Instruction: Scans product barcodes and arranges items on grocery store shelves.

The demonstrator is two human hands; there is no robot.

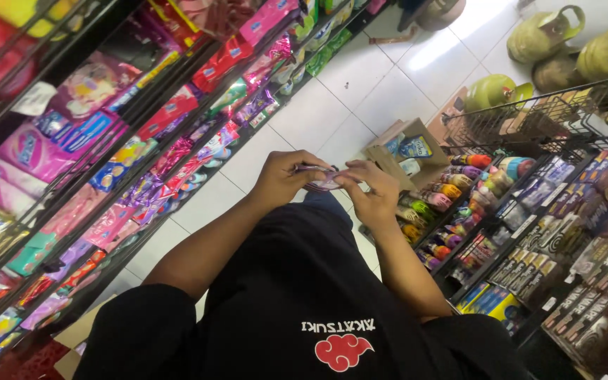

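Note:
Both my hands meet in front of my chest around a small purple packet (321, 179). My left hand (284, 178) grips its left end with curled fingers. My right hand (371, 191) pinches its right end. The packet is flat, shiny and mostly hidden by my fingers. Below the hands are my black shirt (297, 295) with a red cloud print and blue trousers. I stand in a shop aisle between two shelf racks.
A wire rack (107, 162) of colourful sachets and packets runs along the left. A shelf (529, 239) of bottles and boxed goods stands on the right, with an open cardboard box (406, 151) on the white tiled floor (360, 84). Green gas cylinders (550, 35) sit at the far right.

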